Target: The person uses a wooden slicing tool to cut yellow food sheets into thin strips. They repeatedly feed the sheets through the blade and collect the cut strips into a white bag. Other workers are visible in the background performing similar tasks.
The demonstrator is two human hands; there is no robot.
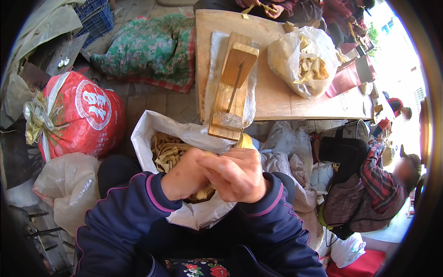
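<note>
My left hand [190, 173] and my right hand [238, 173] meet above an open white woven sack [145, 135] in front of my lap. A pale yellow strip [245, 140] rises behind the fingers of my right hand, which are closed around it. What the left fingers hold is hidden where the hands overlap. Inside the sack lie beige, curled strips [166, 149]. Just beyond my hands, a wooden stand [221, 104] with an upright block and a thin metal rod rests on a white cloth [213, 69], its near end jutting over the table edge.
On the wooden table [280, 107] are a plastic bag of yellowish strips [277, 62] and a pink container [347, 78]. A red sack [114, 107] and green floral cloth bundle [145, 52] lie left. Another person's hands [273, 12] work across the table; a person in plaid [377, 183] sits right.
</note>
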